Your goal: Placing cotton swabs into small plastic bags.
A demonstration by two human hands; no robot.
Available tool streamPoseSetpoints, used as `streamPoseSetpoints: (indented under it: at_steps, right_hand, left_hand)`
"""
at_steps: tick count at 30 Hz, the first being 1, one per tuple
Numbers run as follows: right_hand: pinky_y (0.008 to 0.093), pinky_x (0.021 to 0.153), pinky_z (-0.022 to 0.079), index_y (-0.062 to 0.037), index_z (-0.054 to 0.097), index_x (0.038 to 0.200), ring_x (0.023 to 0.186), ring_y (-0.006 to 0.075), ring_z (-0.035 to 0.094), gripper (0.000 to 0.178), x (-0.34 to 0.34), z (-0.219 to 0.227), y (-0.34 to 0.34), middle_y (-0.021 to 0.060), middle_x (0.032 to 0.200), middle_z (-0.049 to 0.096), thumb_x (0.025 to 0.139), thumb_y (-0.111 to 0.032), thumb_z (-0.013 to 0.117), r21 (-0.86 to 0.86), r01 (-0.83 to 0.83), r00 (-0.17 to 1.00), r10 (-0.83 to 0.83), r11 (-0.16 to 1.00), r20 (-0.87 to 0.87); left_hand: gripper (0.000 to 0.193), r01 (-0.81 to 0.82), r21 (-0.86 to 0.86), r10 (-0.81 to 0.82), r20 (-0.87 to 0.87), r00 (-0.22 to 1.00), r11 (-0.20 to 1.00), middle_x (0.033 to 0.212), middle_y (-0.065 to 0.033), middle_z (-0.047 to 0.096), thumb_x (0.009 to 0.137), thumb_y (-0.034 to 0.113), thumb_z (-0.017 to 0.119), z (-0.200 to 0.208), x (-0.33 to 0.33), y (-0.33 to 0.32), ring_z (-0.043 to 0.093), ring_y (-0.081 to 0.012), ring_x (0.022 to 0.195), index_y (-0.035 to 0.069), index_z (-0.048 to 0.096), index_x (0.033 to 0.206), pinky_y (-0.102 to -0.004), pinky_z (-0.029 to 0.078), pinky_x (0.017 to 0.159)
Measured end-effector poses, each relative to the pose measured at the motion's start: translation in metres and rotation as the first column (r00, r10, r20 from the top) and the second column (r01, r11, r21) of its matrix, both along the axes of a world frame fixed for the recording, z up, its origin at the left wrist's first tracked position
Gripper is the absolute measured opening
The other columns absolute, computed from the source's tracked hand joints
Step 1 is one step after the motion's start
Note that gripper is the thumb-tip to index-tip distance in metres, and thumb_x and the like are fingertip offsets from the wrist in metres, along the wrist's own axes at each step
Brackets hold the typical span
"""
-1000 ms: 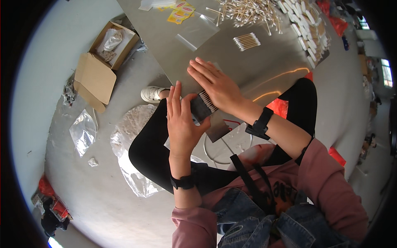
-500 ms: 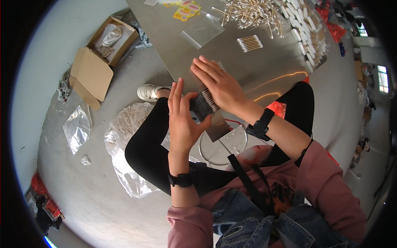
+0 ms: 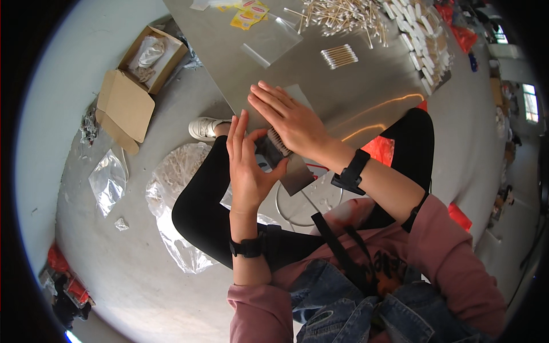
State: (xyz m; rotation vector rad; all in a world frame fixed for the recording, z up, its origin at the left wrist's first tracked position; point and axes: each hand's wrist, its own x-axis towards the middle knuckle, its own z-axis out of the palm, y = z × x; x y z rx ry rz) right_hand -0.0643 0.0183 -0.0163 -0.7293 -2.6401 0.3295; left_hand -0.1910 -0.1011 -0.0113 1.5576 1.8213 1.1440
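The left hand's thumb and forefinger stand well apart in a C, one at the near end and one at the far end of a flat row of white-tipped cotton swabs (image 3: 279,143); whether they press on its ends I cannot tell. The row lies just right of the left hand (image 3: 245,171), its length slanting from far left to near right, with the sticks running crosswise toward the right hand (image 3: 297,127). That right hand is laid flat, its fingers straight and together, pointing far and left; it covers the row's right side and has its grasp around nothing visible. Both hands are about equally near the row, at the near corner of the shiny grey steel desk (image 3: 377,83). A pale translucent sheet (image 3: 299,97) shows just beyond the right hand. Farther off and to the right lies a second flat row of white-tipped swabs (image 3: 339,56), before a loose heap of swabs (image 3: 343,23); right of the heap are stacked white bundles (image 3: 420,43). Far left lie a clear flat plastic bag (image 3: 273,43) and yellow printed labels (image 3: 249,16).
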Motion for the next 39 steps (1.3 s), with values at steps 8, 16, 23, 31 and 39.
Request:
streamPoseSetpoints:
  at_steps: [8,16,23,31,39]
  right_hand:
    - [0.0433,0.119,0.037,-0.0017,0.048,0.146,0.146,0.0283,0.038,0.052,0.0,0.0,0.0,0.011,0.154,0.045,0.094,-0.005,0.051,-0.061,-0.002,1.0,0.001,0.998,-0.014]
    - [0.0426,0.118,0.038,0.0016,0.054,0.138,0.143,0.0281,0.043,0.044,-0.004,0.001,-0.003,0.0145,0.148,0.051,0.096,-0.011,0.052,0.016,0.025,1.0,-0.025,1.0,-0.018]
    - [0.0431,0.119,0.037,0.0003,0.051,0.141,0.145,0.0287,0.04,0.047,-0.007,-0.001,-0.016,0.0131,0.151,0.047,0.095,-0.007,0.051,-0.054,0.053,0.998,-0.055,0.997,-0.034]
    - [0.044,0.12,0.036,-0.0024,0.048,0.146,0.146,0.0296,0.038,0.052,-0.008,-0.001,-0.019,0.0118,0.154,0.045,0.093,-0.002,0.051,-0.117,0.07,0.995,-0.077,0.991,-0.056]
    - [0.0466,0.119,0.036,0.0021,0.048,0.143,0.145,0.0344,0.038,0.05,-0.016,0.005,-0.028,0.0179,0.151,0.047,0.094,-0.005,0.053,-0.209,0.038,0.988,-0.068,0.977,-0.14]
  left_hand:
    - [0.067,0.012,-0.068,-0.005,0.097,0.995,0.998,0.159,-0.0188,0.035,0.059,0.005,0.088,0.008,-0.002,0.0,0.032,-0.0387,0.147,0.004,0.059,0.119,-0.0493,0.035,0.116]
    - [0.064,-0.004,-0.006,0.003,-0.092,0.996,1.0,0.156,-0.0196,0.039,0.059,0.007,0.089,0.003,-0.002,-0.001,0.04,-0.0391,0.142,0.004,0.059,0.116,-0.0488,0.038,0.114]
    - [0.064,-0.012,0.047,0.017,-0.098,0.995,0.999,0.156,-0.0186,0.04,0.059,0.008,0.09,-0.003,-0.002,-0.001,0.041,-0.0389,0.141,0.005,0.061,0.116,-0.0494,0.038,0.113]
    - [0.065,-0.004,-0.032,0.004,0.023,1.0,0.999,0.157,-0.0165,0.039,0.061,0.009,0.088,0.004,-0.004,-0.003,0.044,-0.037,0.136,0.005,0.062,0.12,-0.0485,0.039,0.111]
    - [0.065,-0.032,-0.062,0.031,-0.012,0.999,0.998,0.155,-0.0167,0.04,0.061,0.009,0.088,0.005,-0.003,-0.003,0.051,-0.0348,0.124,0.004,0.064,0.121,-0.0456,0.045,0.104]
